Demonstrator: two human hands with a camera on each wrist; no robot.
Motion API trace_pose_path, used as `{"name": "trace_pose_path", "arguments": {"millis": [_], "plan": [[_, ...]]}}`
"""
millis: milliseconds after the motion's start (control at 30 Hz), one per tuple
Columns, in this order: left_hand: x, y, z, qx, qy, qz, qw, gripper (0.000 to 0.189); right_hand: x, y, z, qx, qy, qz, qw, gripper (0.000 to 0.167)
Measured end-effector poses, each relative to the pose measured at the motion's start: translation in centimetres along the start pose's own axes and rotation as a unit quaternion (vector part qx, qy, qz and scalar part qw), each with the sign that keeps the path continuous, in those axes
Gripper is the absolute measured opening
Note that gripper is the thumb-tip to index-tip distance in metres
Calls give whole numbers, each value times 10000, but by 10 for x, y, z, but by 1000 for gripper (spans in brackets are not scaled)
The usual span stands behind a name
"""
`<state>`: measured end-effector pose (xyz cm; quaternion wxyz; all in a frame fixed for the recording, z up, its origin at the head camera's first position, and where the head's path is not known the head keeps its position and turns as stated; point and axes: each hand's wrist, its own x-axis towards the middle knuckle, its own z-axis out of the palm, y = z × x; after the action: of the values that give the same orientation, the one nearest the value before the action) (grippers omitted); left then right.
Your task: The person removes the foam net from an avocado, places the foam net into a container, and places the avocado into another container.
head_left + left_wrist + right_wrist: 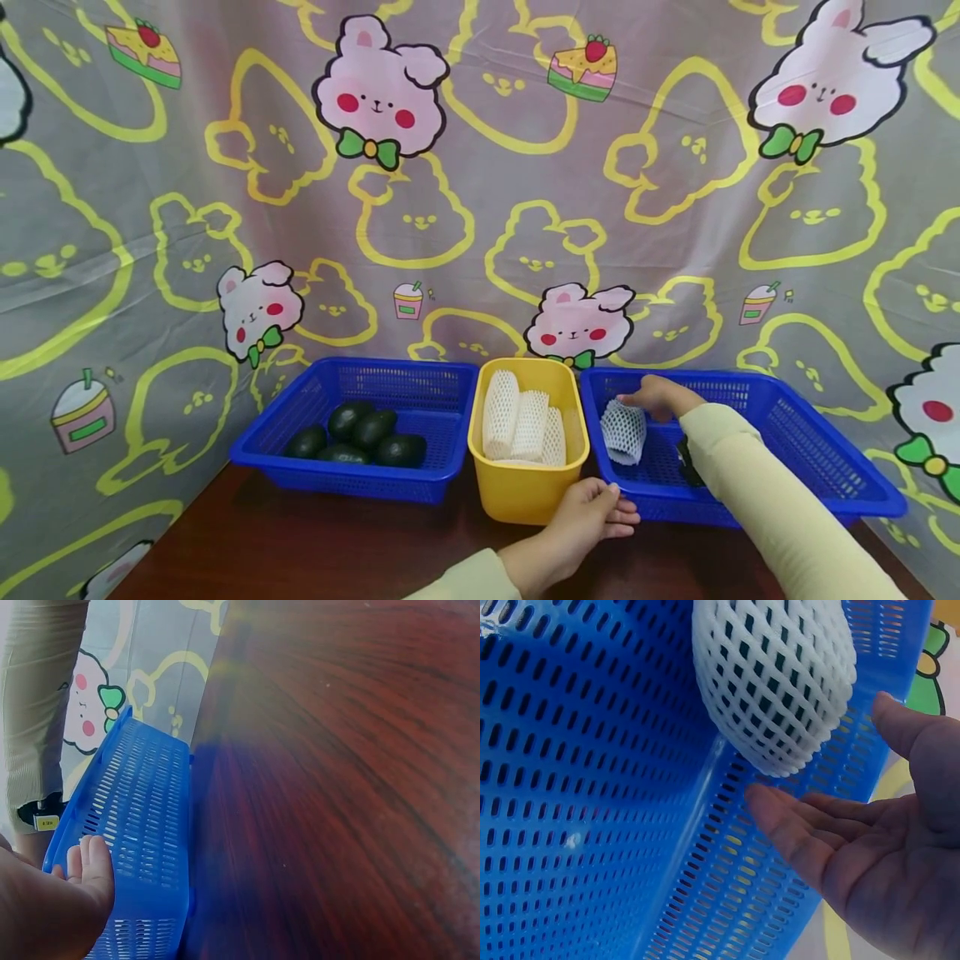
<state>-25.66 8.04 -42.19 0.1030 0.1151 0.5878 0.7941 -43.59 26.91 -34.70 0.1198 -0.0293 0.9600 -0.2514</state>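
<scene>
In the right blue basket (795, 500) lies an avocado in a white foam net sleeve (624, 432), its dark skin showing through the mesh in the right wrist view. Just beside it is my right hand (870, 840), fingers and thumb spread apart with a gap to the sleeve. My left hand (581, 525) is at the basket's near left corner, its fingers loosely straight and holding nothing. Whether those fingers touch the basket wall I cannot tell.
A yellow bin (525, 492) with several white foam net sleeves (531, 425) stands between the two baskets. Several bare avocados (375, 429) lie in the left blue basket (352, 481). Behind everything hangs a patterned curtain (480, 183); underneath is a dark wooden table (337, 542).
</scene>
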Motion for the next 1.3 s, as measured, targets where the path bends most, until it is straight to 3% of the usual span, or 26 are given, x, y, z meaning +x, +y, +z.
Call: {"name": "trace_pose_path", "arguments": {"millis": [333,633,1000,1300], "plan": [[5,-2,4,-29,218,-43,9997,20,-4,-9,15,883,-639,491,9928,76],[6,-1,5,38,225,-74,9997,21,-5,-10,23,1033,-943,613,9883,78],[5,3,4,-29,231,-164,9996,20,0,-13,26,1320,-934,736,9841,64],[5,4,4,99,277,-259,9992,22,2,-19,27,1105,-860,851,9865,60]]}}
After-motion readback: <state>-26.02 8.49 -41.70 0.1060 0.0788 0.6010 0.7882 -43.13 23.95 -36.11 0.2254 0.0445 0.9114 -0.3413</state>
